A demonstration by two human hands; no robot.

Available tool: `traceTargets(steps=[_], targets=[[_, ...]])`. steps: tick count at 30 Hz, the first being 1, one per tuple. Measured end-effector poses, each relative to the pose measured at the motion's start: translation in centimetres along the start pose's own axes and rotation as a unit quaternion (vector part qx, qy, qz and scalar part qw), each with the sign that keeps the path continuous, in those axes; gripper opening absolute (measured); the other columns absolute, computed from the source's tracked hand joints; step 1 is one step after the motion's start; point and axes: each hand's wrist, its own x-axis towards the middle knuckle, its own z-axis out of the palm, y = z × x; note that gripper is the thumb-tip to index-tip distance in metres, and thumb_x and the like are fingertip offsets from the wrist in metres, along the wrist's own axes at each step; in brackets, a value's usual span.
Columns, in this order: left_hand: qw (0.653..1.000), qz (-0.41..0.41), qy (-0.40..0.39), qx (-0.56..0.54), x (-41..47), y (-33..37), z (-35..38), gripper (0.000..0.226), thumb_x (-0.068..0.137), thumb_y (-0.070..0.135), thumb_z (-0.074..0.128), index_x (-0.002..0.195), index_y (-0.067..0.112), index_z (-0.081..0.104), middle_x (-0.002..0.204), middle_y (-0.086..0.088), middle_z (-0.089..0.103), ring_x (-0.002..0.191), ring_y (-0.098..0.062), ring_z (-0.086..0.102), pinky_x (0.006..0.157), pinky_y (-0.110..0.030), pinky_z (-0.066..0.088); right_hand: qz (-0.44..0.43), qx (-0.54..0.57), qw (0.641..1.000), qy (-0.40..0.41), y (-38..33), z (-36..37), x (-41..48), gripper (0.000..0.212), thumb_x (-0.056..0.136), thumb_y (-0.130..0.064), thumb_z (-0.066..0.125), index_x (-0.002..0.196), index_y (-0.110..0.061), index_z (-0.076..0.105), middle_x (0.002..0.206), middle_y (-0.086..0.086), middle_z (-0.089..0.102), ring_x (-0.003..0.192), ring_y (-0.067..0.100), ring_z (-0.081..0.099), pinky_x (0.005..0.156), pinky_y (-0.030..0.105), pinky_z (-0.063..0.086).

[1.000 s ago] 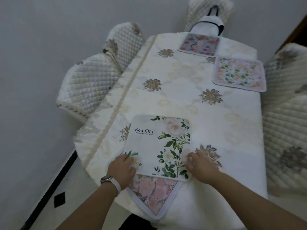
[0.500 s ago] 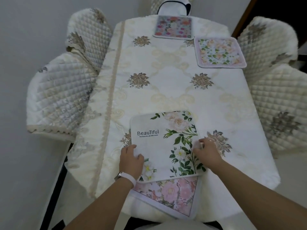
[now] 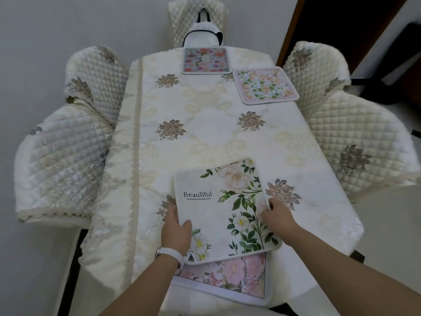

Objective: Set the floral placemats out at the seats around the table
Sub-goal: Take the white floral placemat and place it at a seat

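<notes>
At the near end of the counter (image 3: 205, 124), the white mat (image 3: 218, 208) lies askew over the pink mat (image 3: 227, 279); our left hand (image 3: 176, 231) has slid up its left edge and grips it, thumb on top; our right hand (image 3: 276, 215) pinches the right edge; more pink now shows, so we judge the top one is leaving for another seat; the far mat (image 3: 206, 60) and side mat (image 3: 265, 85) are set; fingers underneath are hidden.

White placemat (image 3: 218, 208) on top: green leaves, blush roses, black lettering. Under it, a pink peony placemat (image 3: 230, 277). Far edge: grey-blue placemat (image 3: 206, 60) with pink-orange blooms, and a pink-bordered placemat (image 3: 265, 86) with peach flowers. Cream surface (image 3: 205, 124), taupe floral medallions.
</notes>
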Motion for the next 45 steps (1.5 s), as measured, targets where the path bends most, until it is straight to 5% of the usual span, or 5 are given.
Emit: traceTargets(steps=[5, 12, 17, 34, 45], targets=[[1.000, 0.001, -0.012, -0.020, -0.8, 0.1, 0.3, 0.028, 0.085, 0.006, 0.058, 0.107, 0.023, 0.052, 0.097, 0.005, 0.066, 0.084, -0.009, 0.062, 0.062, -0.022, 0.046, -0.021, -0.003, 1.000, 0.021, 0.1, -0.6, -1.3, 0.009, 0.092, -0.013, 0.048, 0.086, -0.020, 0.050, 0.077, 0.004, 0.057, 0.062, 0.019, 0.051, 0.054, 0.029, 0.040], [0.999, 0.018, 0.006, -0.041, -2.2, 1.2, -1.0, 0.024, 0.088, 0.006, 0.056, 0.100, 0.025, 0.052, 0.097, 0.007, 0.066, 0.084, -0.006, 0.062, 0.061, -0.021, 0.045, -0.059, 0.012, 0.998, 0.032, -0.4, -1.5, -2.5, 0.012, 0.092, -0.017, 0.048, 0.102, -0.018, 0.055, 0.085, 0.003, 0.063, 0.074, 0.019, 0.060, 0.056, 0.030, 0.043], [0.996, 0.023, 0.054, -0.062, -4.3, 1.9, -2.2, 0.028, 0.089, 0.004, 0.055, 0.104, 0.027, 0.051, 0.097, 0.010, 0.064, 0.087, -0.003, 0.061, 0.067, -0.019, 0.047, -0.086, 0.016, 0.996, 0.015, -1.8, -1.5, -2.4, 0.008, 0.092, -0.018, 0.050, 0.095, -0.017, 0.056, 0.087, 0.006, 0.065, 0.079, 0.025, 0.063, 0.072, 0.041, 0.055], [0.923, -0.072, 0.361, -0.117, -18.2, -2.8, -14.0, 0.025, 0.087, 0.005, 0.058, 0.106, 0.020, 0.054, 0.095, 0.002, 0.069, 0.083, -0.016, 0.069, 0.066, -0.031, 0.055, -0.269, -0.034, 0.926, -0.262, -9.6, 8.5, -8.8, 0.016, 0.095, -0.011, 0.050, 0.107, -0.019, 0.053, 0.089, 0.000, 0.064, 0.075, 0.019, 0.063, 0.061, 0.035, 0.053], [0.900, -0.091, 0.394, -0.161, -20.3, -9.9, -22.8, 0.022, 0.089, 0.002, 0.058, 0.102, 0.019, 0.054, 0.095, 0.001, 0.066, 0.082, -0.012, 0.065, 0.060, -0.021, 0.050, -0.336, -0.112, 0.892, -0.282, -13.1, 19.0, -15.1, 0.005, 0.093, -0.013, 0.050, 0.095, -0.016, 0.053, 0.076, 0.005, 0.059, 0.062, 0.019, 0.052, 0.056, 0.032, 0.040]])
